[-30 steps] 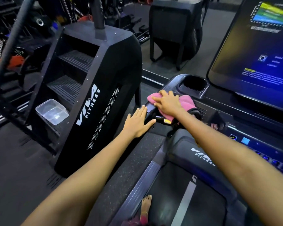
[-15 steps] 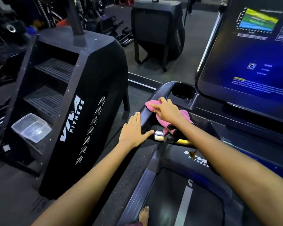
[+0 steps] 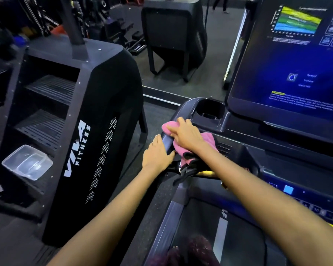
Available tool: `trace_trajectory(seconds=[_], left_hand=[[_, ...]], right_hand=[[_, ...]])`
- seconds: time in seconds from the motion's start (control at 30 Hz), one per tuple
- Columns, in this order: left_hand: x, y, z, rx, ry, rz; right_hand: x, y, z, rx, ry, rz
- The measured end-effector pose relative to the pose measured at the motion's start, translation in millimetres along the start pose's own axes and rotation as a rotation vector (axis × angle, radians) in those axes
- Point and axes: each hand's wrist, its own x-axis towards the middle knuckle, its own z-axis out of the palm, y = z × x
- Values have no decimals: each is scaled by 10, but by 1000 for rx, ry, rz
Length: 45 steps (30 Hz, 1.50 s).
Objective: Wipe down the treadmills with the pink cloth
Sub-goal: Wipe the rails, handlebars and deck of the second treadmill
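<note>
I stand on a dark treadmill [image 3: 236,150] with a lit blue screen [image 3: 288,60]. My right hand [image 3: 185,134] presses the pink cloth [image 3: 207,140] flat against the left front corner of the console, just below the cup holder [image 3: 209,110]. Its fingers lie straight over the cloth. My left hand [image 3: 157,154] rests with straight fingers on the outer side of the left handrail, right beside the cloth. Part of the cloth hangs down under my right wrist.
A black VIVA FITNESS stair climber [image 3: 81,131] stands close on the left, with a clear plastic container [image 3: 27,162] on its lowest step. Another dark machine [image 3: 173,35] sits beyond on the grey floor. The treadmill belt [image 3: 219,233] runs below me.
My right hand has slid the cloth slightly up toward the cup holder. The view has shifted closer to the console; my left hand stays on the handrail.
</note>
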Motion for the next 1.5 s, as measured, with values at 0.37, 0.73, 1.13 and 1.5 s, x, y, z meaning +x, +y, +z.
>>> trace_trajectory(seconds=[0.37,0.73,1.13,1.5], left_hand=[[-3,31,-1,94,33,-27],[75,74,17,120,-24,-53],[418,202,-41,-50,-59,-4],[415,179,-3,-67,-8,-6]], right_hand=[[197,87,-111,11,-5,106],[259,159,-183,-113,2,217],[448,298,-245,-106,-37,231],[334,554,-294,-260,-128,-52]])
